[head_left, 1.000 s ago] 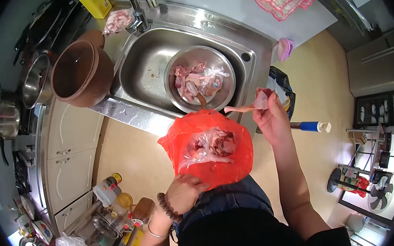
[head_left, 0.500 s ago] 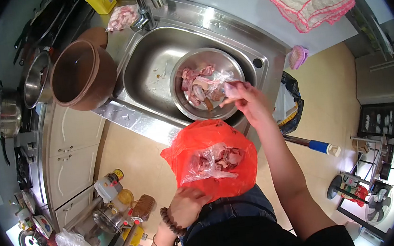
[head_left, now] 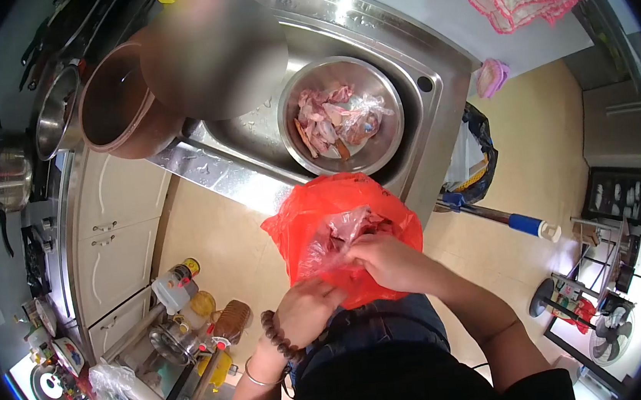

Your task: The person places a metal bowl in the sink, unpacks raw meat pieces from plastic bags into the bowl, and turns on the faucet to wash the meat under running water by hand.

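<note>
In front of my body hangs a red plastic bag [head_left: 292, 222], its mouth spread wide. My left hand [head_left: 309, 309] is closed on the bag's near edge. Inside it lies a clear plastic bag [head_left: 325, 250] with raw meat, partly covered now. My right hand [head_left: 390, 263] reaches into the red bag, its fingers closed on the clear plastic; the fingertips are partly hidden. Just beyond, a steel bowl [head_left: 393, 133] stands in the sink, holding raw meat pieces [head_left: 322, 123] and a crumpled piece of clear plastic [head_left: 370, 110].
The steel sink [head_left: 415, 60] has a brown clay pot [head_left: 116, 115] at its left. A blurred patch covers the sink's left part. A lined bin [head_left: 478, 154] and a blue-gripped pole [head_left: 523, 224] are at right; bottles [head_left: 232, 320] stand lower left.
My right hand has moved from over the steel bowl back to the clear bag inside the red bag. The crumpled plastic lies in the bowl, released. My left hand stays on the red bag.
</note>
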Action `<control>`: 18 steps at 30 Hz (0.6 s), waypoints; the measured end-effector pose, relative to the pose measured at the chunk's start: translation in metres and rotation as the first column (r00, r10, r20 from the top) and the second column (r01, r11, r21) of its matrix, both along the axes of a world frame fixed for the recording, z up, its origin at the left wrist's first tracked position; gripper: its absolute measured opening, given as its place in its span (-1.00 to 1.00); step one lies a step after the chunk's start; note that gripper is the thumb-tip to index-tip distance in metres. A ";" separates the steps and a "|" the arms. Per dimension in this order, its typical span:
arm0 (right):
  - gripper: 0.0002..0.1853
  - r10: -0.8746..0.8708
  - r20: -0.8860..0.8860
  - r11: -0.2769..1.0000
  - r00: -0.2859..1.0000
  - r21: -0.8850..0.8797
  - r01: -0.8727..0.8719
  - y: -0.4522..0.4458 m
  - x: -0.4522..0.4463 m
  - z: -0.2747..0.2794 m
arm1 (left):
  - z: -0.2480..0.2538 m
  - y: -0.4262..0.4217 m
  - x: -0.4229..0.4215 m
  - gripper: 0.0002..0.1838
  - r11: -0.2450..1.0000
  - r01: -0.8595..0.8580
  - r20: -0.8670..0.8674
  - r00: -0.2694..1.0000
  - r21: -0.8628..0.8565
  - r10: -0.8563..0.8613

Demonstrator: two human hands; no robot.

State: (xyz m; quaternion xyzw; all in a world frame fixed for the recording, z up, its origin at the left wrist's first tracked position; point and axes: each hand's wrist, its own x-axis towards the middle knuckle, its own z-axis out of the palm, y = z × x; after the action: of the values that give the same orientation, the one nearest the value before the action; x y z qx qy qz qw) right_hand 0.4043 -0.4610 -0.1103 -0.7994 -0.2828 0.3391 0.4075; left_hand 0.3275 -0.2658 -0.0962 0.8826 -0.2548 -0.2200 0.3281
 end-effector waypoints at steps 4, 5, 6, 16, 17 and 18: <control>-0.56 -0.114 0.175 0.929 0.978 -0.329 0.168 -0.007 -0.016 -0.025 | 0.000 0.001 0.004 -0.77 0.998 -0.042 0.067 0.997 -0.036 0.044; -0.26 -0.071 0.227 0.868 0.971 -0.466 0.173 -0.011 -0.019 -0.018 | 0.004 0.003 0.004 -0.77 0.999 -0.027 0.046 0.999 0.025 0.025; -0.26 -0.068 0.208 0.865 0.976 -0.475 0.162 -0.016 -0.019 -0.013 | 0.008 0.003 0.002 -0.76 0.997 -0.010 0.015 1.000 0.083 0.009; -0.19 0.009 0.299 0.882 0.954 -0.451 0.133 -0.017 -0.004 0.021 | 0.019 0.006 -0.008 -0.75 0.984 -0.171 -0.089 0.980 0.053 0.175; -0.23 -0.009 0.304 0.889 0.952 -0.433 0.147 -0.017 -0.004 0.019 | 0.018 0.007 -0.009 -0.75 0.981 -0.186 -0.086 0.978 0.051 0.190; -0.23 0.010 0.310 0.891 0.951 -0.434 0.132 -0.016 -0.004 0.017 | 0.015 0.008 -0.010 -0.75 0.979 -0.205 -0.069 0.976 0.019 0.205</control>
State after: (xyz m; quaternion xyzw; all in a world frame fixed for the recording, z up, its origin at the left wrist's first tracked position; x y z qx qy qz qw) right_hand 0.4001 -0.4765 -0.0937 -0.9228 -0.2304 0.2550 0.1740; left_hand 0.3176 -0.2578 -0.0812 0.8978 -0.1494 -0.2175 0.3526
